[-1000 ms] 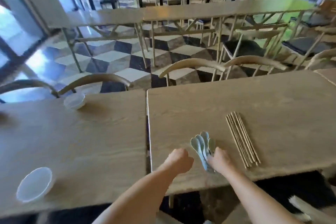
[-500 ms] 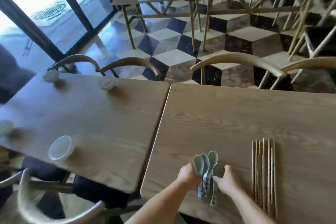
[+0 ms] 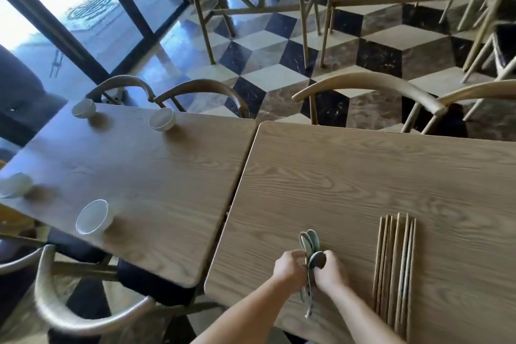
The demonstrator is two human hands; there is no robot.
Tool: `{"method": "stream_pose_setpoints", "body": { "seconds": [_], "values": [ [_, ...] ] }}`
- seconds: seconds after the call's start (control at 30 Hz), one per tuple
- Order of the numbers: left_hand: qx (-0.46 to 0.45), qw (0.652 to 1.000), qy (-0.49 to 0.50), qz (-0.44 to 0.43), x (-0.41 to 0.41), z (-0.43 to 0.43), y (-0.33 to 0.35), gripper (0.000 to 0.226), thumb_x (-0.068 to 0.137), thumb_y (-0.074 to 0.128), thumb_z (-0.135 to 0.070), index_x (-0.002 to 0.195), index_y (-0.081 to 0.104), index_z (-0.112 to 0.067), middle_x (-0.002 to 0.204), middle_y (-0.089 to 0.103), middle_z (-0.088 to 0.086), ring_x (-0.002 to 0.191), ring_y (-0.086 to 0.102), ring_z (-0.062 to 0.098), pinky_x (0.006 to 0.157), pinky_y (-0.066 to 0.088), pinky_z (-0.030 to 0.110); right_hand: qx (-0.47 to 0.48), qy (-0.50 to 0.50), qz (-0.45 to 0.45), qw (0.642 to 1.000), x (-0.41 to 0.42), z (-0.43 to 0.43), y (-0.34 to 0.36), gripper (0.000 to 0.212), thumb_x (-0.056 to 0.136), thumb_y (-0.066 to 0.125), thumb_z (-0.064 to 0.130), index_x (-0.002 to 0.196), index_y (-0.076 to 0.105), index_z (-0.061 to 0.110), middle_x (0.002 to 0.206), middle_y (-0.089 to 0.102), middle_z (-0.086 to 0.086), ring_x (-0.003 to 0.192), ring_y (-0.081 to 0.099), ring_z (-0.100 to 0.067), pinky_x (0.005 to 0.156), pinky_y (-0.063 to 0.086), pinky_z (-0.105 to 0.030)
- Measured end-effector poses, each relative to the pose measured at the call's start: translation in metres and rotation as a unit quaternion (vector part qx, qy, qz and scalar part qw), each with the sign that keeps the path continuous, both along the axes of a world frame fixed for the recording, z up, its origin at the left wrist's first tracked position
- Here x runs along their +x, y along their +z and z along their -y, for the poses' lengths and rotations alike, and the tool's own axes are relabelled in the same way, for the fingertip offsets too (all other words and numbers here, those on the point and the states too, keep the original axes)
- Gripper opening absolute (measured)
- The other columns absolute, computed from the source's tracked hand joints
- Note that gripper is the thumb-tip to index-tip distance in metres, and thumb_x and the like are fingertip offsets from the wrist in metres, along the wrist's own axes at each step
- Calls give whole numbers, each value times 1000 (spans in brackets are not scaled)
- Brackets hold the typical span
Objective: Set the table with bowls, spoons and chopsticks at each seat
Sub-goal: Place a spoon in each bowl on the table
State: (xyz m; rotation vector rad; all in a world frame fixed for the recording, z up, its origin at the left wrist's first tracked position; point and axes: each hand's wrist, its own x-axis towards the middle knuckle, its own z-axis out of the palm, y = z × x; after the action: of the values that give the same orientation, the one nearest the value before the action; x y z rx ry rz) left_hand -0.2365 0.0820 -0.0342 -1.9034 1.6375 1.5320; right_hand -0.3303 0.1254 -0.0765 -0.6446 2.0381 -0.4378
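Pale green glazed ceramic shows between the curled fingers of both hands: a bundle of spoons [image 3: 310,244]. Their rounded oval heads are stacked and fanned upward past the knuckles, and their slim handles run down between the two palms and poke out beside the wrists. The left hand [image 3: 289,269] wraps its fingers round the bundle from the left side. The right hand [image 3: 331,274] closes on it from the right, its fingers curled against a spoon head that sits lower than the rest. Both hands are near the front edge of the right table [image 3: 363,176], a light wood top with bold wavy grain and a rounded corner. Just to the right of the right hand, not touching it, a row of chopsticks [image 3: 395,268] lies flat: thin straight wooden sticks side by side with their ends uneven. A narrow seam parts this top from the left table [image 3: 145,176], which is of the same grained wood. On it stand four small round white bowls, well apart from the spoons: the near bowl [image 3: 92,216], the left-edge bowl [image 3: 15,184], the far bowl [image 3: 162,119] and the corner bowl [image 3: 83,108]. Curved bentwood chair backs [image 3: 363,84] ring the tables, over a glossy floor [image 3: 279,36] of black, cream and brown diamond tiles.
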Motion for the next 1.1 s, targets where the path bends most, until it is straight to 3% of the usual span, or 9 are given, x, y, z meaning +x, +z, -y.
{"method": "stream_pose_setpoints", "body": {
  "seconds": [0.07,0.2,0.37,0.47,0.57,0.77,0.9,0.97,1.1],
  "values": [
    [25,998,58,-26,0,-1,-3,30,76,59,-24,99,63,-43,104,71,3,91,71,21,69,62,33,-11,-26,26,999,-2,-2,2,6,85,58,11,83,54,15,85,63,-6,84,61,-28,66,39,-30],
    [82,985,135,-62,3,-3,-8,41,68,69,-25,106,58,-36,106,73,9,78,70,19,66,59,34,-7,-66,70,995,-6,-7,2,19,83,62,7,73,52,21,83,65,-6,83,63,-28,69,44,-30],
    [121,971,176,-104,5,-5,-20,17,70,69,-12,86,67,-11,78,65,12,67,63,23,64,55,36,-8,-107,157,982,-12,-13,1,9,85,61,2,89,64,9,79,68,-6,71,62,-21,58,47,-26],
    [138,964,183,-136,7,-7,-23,14,80,65,-1,91,73,-5,71,67,11,57,65,21,58,58,33,2,-99,174,980,-15,-15,4,10,87,59,0,94,60,8,75,66,-7,61,58,-18,45,41,-23],
    [139,967,165,-138,9,-9,-21,9,85,66,-3,81,66,-12,62,63,6,48,61,15,49,53,27,9,-77,181,980,-16,-17,8,15,87,58,0,93,62,13,76,67,-6,60,60,-16,36,37,-18],
    [133,981,66,-121,7,-10,-12,16,75,63,-25,89,61,-19,74,65,6,58,60,16,57,49,30,-6,-81,185,979,-13,-21,17,23,85,55,-4,91,68,14,70,67,-4,56,58,-17,42,40,-21],
    [102,987,25,-120,6,-12,-10,54,54,64,-38,101,54,-12,73,56,4,50,46,12,44,32,23,-2,-115,189,975,-14,-22,27,14,87,59,-2,87,68,8,71,68,-10,53,59,-20,41,44,-24],
    [75,992,-1,-104,5,-15,-4,52,63,70,-35,106,47,-16,78,55,0,56,47,11,44,36,23,0,-150,188,971,-14,-20,29,11,87,60,-1,80,65,5,75,69,-14,58,65,-26,45,53,-30],
    [22,993,-78,-91,9,-14,15,36,88,65,-30,102,34,-17,89,54,-3,80,48,17,65,43,25,-6,-194,126,973,-9,-16,12,16,73,72,23,74,72,7,73,73,-12,66,72,-31,57,61,-43]
  ]
}}
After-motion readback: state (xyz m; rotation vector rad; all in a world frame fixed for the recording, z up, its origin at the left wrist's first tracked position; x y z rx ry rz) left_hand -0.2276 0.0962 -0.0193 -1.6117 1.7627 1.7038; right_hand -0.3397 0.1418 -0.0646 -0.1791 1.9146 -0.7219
